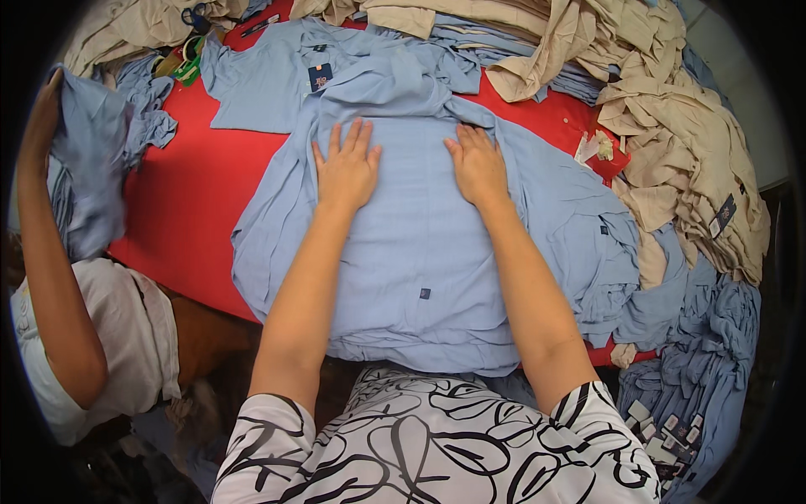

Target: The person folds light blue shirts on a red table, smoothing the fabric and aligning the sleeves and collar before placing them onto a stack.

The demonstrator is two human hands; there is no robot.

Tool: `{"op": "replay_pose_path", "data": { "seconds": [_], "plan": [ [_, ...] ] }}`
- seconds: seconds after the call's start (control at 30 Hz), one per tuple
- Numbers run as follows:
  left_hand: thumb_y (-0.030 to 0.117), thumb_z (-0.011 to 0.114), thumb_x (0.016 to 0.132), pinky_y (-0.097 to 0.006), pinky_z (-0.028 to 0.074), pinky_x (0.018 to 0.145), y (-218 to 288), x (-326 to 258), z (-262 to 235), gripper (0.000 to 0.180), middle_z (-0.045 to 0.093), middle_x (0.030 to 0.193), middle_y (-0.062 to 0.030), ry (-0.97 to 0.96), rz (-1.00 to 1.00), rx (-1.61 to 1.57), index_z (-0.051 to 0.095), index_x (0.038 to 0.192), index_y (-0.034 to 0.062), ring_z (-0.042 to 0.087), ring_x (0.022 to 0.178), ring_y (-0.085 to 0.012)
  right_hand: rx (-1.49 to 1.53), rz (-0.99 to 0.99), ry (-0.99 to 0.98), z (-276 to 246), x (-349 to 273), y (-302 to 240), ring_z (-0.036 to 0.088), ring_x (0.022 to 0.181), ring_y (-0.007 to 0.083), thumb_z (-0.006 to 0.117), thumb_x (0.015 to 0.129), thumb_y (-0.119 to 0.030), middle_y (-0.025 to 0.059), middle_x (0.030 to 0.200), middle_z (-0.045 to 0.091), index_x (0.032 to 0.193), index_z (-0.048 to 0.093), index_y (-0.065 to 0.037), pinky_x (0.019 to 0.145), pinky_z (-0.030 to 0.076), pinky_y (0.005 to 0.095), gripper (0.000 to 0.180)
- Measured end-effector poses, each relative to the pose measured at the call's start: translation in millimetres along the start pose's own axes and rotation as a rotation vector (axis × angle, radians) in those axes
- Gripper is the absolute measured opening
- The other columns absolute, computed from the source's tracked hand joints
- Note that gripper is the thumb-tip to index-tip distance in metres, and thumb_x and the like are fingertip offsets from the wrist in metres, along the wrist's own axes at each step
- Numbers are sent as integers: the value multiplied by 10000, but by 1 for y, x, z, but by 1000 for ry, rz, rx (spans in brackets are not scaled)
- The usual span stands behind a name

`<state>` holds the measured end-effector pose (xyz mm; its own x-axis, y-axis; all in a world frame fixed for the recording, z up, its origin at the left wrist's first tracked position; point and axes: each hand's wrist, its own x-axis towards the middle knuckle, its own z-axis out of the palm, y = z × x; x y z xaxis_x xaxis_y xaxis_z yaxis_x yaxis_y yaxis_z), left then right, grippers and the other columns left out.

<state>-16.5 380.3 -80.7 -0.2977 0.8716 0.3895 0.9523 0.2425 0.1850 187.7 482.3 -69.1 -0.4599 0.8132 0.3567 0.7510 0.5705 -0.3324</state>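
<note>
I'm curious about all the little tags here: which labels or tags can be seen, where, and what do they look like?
Hang tag: on the far blue shirt's collar, rectangular, dark blue.
Small patch: on the blue shirt under both hands, tiny dark square.
Hang tag: on the beige pile, right; dark rectangle.
Tags: lower right on blue garments, dark and pale.

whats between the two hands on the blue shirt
In the head view, only bare, smooth fabric of the light blue shirt lies between the left hand and the right hand, both pressed flat on it.
</note>
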Motion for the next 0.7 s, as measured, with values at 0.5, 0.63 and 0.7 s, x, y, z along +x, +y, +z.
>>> {"op": "replay_pose_path", "data": {
  "seconds": [0.5, 0.63, 0.7],
  "plan": [
    [167, 608, 924, -333, 418, 850, -70, -184, -172, 235, 591, 1035, -132, 80, -424, -205, 571, 1101, 18, 554, 954, -243, 467, -497, 272, -24, 60, -80, 553, 1141, 345, 526, 817, 29, 146, 1163, 615, 1143, 632, -89, 941, 453, 407, 363],
    [157, 508, 1008, -198, 344, 609, -31, -150, -212, 146, 426, 760, 28, 486, -423, -849, 559, 1004, 20, 370, 663, -42, 157, -614, -324, 4, 76, -151, 587, 1093, 364, 522, 827, -10, 155, 1211, 593, 1143, 629, -118, 920, 488, 435, 351],
    [154, 505, 1011, -186, 363, 688, -41, -143, -251, 146, 460, 847, 18, 386, -515, -756, 564, 1009, 21, 408, 739, -43, 29, -557, -373, 2, 97, -161, 601, 1067, 366, 523, 842, -42, 167, 1199, 597, 1108, 636, -98, 897, 503, 439, 295]
  ]
}}
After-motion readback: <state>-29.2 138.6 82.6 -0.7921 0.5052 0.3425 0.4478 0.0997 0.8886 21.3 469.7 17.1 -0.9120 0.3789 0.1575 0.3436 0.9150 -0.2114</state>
